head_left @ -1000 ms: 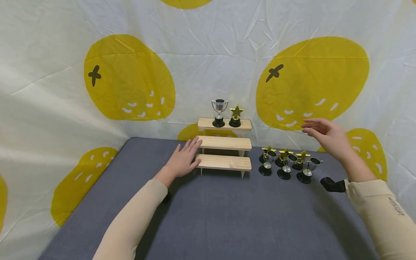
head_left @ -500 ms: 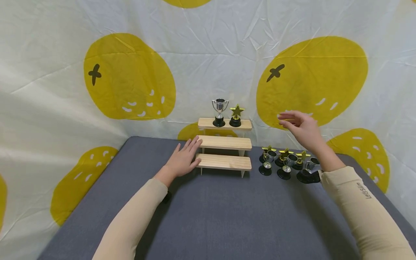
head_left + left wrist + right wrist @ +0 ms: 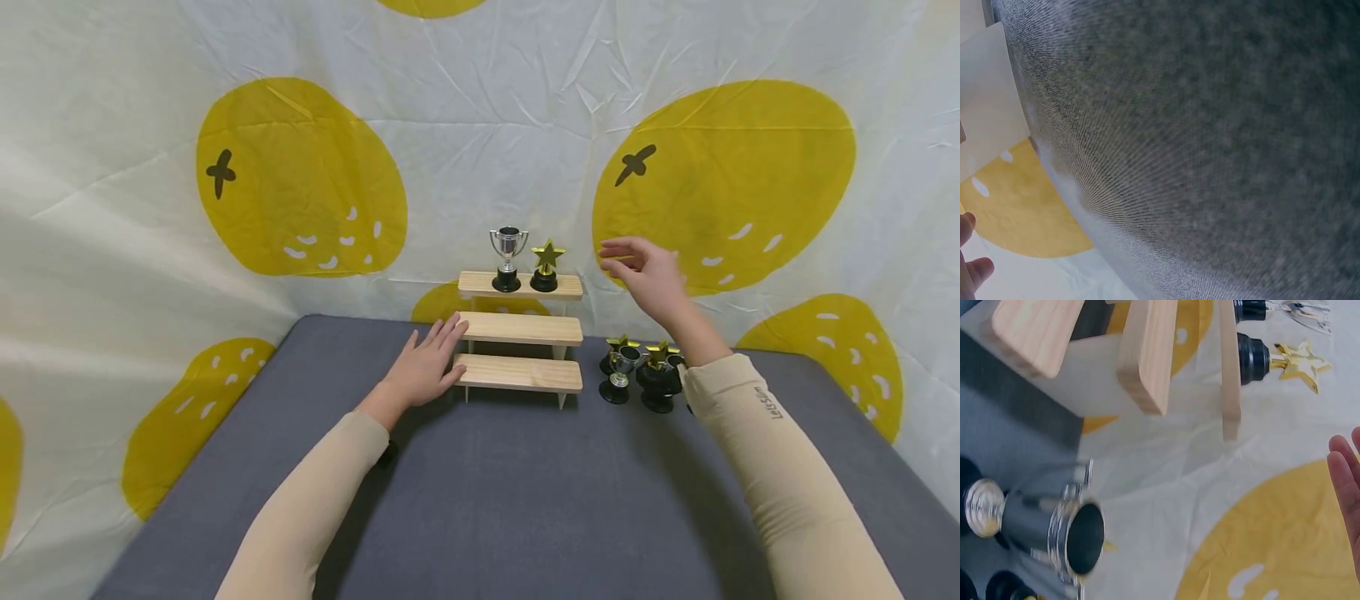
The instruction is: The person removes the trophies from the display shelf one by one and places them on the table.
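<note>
A three-tier wooden display stand (image 3: 517, 328) stands at the back of the table. On its top tier are a silver cup trophy (image 3: 507, 243) and a gold star trophy (image 3: 548, 255), both on black bases. My left hand (image 3: 417, 367) lies at the stand's left side, its straight fingers touching the ends of the two lower tiers. In the air right of the top tier is my right hand (image 3: 647, 275), fingers loosely bent with nothing visible between them. The right wrist view shows its fingers (image 3: 1342, 481) apart from the top tier's star trophy (image 3: 1302, 364).
Right of the stand, more trophies stand on the grey tabletop (image 3: 525, 500), among them a silver cup (image 3: 622, 367) and a gold star (image 3: 660, 354). My right sleeve (image 3: 780, 450) covers the rightmost ones. A white cloth (image 3: 495, 150) with yellow fruit hangs behind.
My right hand has moved left and slightly up, from beyond the trophy group toward the stand, and its sleeve now covers some trophies. My left hand has stayed at the stand.
</note>
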`<state>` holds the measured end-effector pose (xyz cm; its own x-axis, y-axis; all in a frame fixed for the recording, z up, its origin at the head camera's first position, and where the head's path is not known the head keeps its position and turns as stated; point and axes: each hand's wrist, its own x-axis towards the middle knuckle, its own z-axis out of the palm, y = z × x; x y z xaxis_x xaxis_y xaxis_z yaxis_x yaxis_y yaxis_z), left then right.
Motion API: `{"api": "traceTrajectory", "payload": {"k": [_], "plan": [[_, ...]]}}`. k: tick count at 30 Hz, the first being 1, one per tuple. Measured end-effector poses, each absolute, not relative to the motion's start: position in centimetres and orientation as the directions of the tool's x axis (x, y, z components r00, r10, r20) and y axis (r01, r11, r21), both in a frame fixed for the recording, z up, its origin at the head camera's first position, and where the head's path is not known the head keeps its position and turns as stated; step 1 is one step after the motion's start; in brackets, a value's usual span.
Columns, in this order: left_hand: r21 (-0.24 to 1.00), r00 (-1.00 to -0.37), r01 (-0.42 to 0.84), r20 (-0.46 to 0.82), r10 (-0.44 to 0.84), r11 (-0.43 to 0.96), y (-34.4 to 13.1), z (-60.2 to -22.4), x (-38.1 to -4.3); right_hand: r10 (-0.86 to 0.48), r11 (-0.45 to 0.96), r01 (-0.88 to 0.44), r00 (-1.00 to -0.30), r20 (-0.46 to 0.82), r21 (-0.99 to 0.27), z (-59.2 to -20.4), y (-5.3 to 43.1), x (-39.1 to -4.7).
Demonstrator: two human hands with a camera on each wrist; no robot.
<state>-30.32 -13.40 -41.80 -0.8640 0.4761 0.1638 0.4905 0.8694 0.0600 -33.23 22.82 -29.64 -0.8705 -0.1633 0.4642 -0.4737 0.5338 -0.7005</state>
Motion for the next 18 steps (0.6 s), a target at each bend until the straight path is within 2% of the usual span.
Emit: {"api": "traceTrajectory", "payload": {"k": [6,18], "plan": [[0.059,-0.859,0.497,0.171,0.482,0.866,-13.4,-41.9,-30.3,-0.162,0.508,-0.462,-0.880,0.446,-0.727,-30.3,20.9,-34.2],[0.068,-0.857,0.502,0.174,0.485,0.862,-13.5,-41.9,-30.5,-0.058,0.542,-0.413,-0.887,0.458,-0.732,-30.7,18.0,-35.8]]}}
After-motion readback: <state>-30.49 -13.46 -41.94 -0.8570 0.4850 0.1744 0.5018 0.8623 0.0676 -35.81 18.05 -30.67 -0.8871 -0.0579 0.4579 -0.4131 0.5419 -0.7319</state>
